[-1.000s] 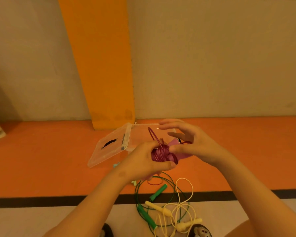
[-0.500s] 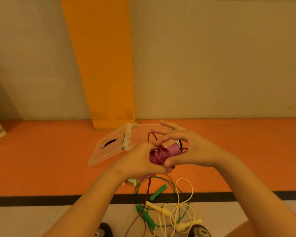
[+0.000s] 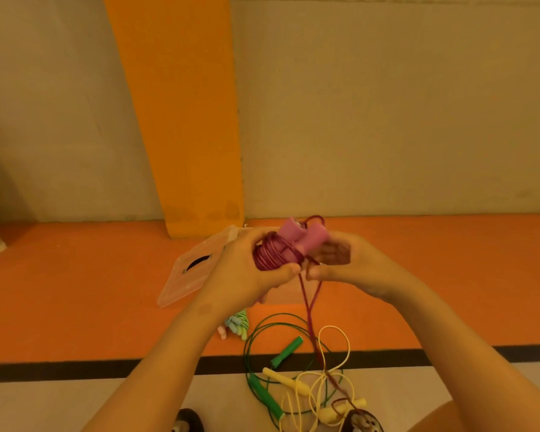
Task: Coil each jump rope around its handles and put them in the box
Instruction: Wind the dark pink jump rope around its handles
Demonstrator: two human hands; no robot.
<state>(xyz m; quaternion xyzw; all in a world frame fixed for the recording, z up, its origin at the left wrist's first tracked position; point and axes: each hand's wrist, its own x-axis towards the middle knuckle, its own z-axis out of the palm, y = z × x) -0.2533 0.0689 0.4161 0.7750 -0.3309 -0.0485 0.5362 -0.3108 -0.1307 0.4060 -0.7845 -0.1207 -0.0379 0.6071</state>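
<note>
1. Here we go: the left hand (image 3: 247, 269) has its fingers curled round the pink jump rope (image 3: 268, 257), thumb clamped across the wound turns, with the bundle held in the air just above the box (image 3: 279, 297).
2. The 2 pink handles (image 3: 303, 238) sit side by side, their long axis tilting up and away from the left palm, free ends poking out over the far side of the box.
3. The right hand (image 3: 349, 266) is right beside the coil, thumb and fingers pinched on the loose strand (image 3: 309, 307), which drops as 2 lines to the floor on the near side of the box.
4. That is the key relation: the free rope hangs below and nearer than the handles, and the right hand is the closer one to it, so I'd judge the next wrap must cross the handles' axis, not run along it.
5. Plenty of slack left, so this coil looks unfinished.
6. The lid (image 3: 197, 275) lies open left of the box.
7. The green rope (image 3: 272, 325) and yellow rope (image 3: 337, 332) wait uncoiled on the near side of the box.
</note>
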